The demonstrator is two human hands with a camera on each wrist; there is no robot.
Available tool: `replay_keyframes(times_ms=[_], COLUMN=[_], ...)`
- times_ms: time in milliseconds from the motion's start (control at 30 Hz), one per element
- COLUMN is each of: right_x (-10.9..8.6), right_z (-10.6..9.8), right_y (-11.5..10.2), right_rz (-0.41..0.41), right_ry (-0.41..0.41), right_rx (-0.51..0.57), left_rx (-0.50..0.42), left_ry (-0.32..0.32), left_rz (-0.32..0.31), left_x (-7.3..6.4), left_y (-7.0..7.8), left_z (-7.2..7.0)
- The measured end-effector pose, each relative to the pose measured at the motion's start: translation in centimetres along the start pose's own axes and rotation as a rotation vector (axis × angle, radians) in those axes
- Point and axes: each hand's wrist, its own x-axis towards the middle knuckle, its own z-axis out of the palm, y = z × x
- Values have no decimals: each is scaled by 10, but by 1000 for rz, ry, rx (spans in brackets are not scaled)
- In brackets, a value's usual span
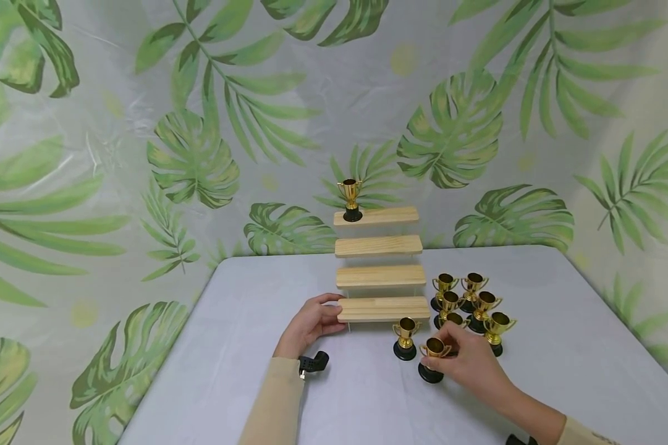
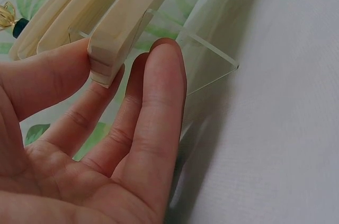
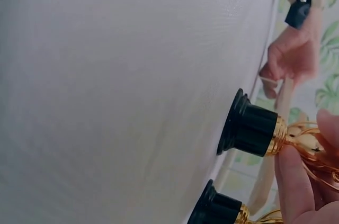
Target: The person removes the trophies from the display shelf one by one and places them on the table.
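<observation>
My left hand holds the left end of the lowest board of a four-step wooden display shelf. In the left wrist view the thumb and one finger pinch the end of that board, above a clear support panel. My right hand grips a small gold trophy cup by its gold body, between thumb and fingers. Its black base stays uncovered in the right wrist view. Just left of it stands another trophy cup, upright in front of the lowest board.
Several more gold trophies stand grouped to the right of the shelf. One trophy is on the left end of the top board. White cloth covers the table, and a leaf-patterned curtain hangs behind it.
</observation>
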Motion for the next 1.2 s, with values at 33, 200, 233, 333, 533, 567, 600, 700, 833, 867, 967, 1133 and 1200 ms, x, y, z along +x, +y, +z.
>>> replay_keyframes(times_ms=[33,200,233,333,533,567,600,700,833,867,967,1133,1200], right_x=[0,0,0,1,2,1,1,0,-1,-1,-2,-4,-5], right_z=[0,0,0,0,2,2,2,2,0,0,-2,-8,-11], right_y=[0,0,0,1,0,0,1,1,-2,-2,-6,-13,-15], right_rz=[-2,-31,-37,-53,-82,-90,-96,-120,-160,-170,-191,-182,-179], right_ry=[-5,-6,-4,2,-26,-29,-32,-33,-21,-15,2,2,2], right_rx=[-1,-25,-35,-62,-84,-88,-87,-74,-58,-61,-93,-117,-111], left_rx=[0,0,3,2,9,10,13,10,4,3,-3,-9,-9], left_ry=[0,1,2,5,7,9,9,9,5,5,7,15,17], left_rz=[1,-6,-5,-6,-1,-1,2,2,4,4,5,-7,-10], left_x=[0,-1,-1,1,0,0,0,0,0,-1,-1,-2,-2], left_y=[0,1,1,1,1,1,1,1,1,1,1,1,0], left_z=[0,1,0,0,0,0,0,1,1,1,1,1,0])
